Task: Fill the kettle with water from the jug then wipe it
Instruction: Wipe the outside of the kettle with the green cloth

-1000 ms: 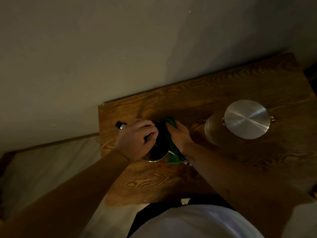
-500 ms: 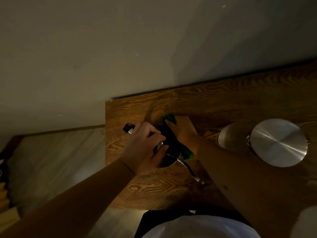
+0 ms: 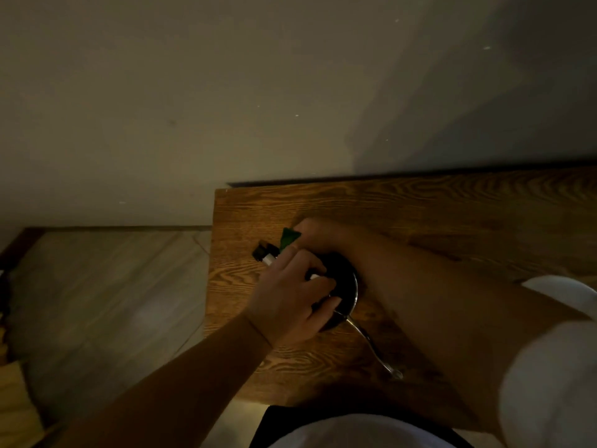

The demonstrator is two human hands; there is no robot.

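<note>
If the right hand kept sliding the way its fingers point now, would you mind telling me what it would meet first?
Nothing close, it seems. The right hand, pressing the green cloth on the kettle, points toward the table's back-left corner; beyond lies bare wood, then probably the wall. Depth is unclear.

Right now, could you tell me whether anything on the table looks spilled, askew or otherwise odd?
Nothing stands out. The kettle sits upright on the table, held by the left hand while the right hand presses a green cloth against it. No spill shows, though the light is dim.
</note>
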